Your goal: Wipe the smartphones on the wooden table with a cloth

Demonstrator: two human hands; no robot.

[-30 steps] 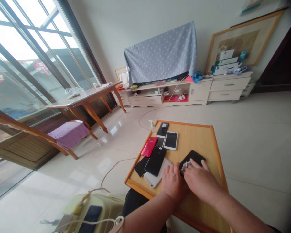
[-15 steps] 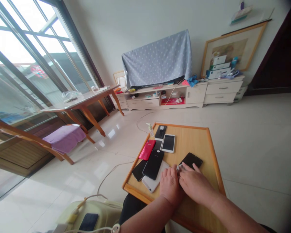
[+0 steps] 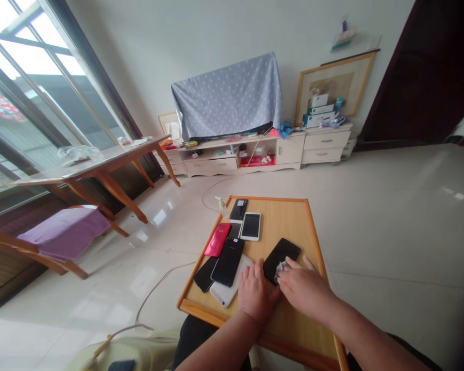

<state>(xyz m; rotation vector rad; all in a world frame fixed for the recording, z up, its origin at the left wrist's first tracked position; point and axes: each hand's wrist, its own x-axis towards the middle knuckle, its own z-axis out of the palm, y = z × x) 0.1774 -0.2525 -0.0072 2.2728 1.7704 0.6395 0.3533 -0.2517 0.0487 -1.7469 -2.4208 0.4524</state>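
Note:
A black smartphone (image 3: 282, 251) lies slanted on the wooden tray table (image 3: 284, 214), its dark face up. My left hand (image 3: 254, 293) grips its near left edge, fingers along the side and thumb at the near end. My right hand (image 3: 305, 287) presses a crumpled greyish-white cloth (image 3: 281, 268) onto the phone's face, its fingers closed over the cloth and partly hiding it. Left of my hands, another black phone (image 3: 229, 262) rests over a white phone (image 3: 225, 294) and a dark phone (image 3: 205, 275). A red phone (image 3: 218, 239) sits just behind them.
Farther back on the tray are a white-framed phone (image 3: 251, 226), a black phone (image 3: 238, 209) and a small pump bottle (image 3: 222, 207). Beside the tray, a cable (image 3: 154, 283) runs across the floor. A chair with a purple cover (image 3: 67, 232) stands at left, a low cabinet (image 3: 290, 152) beyond.
The view has swung right, so the scene sits farther left. My right hand has slid the cloth forward over the phone's face, away from my left hand; more of the phone shows.

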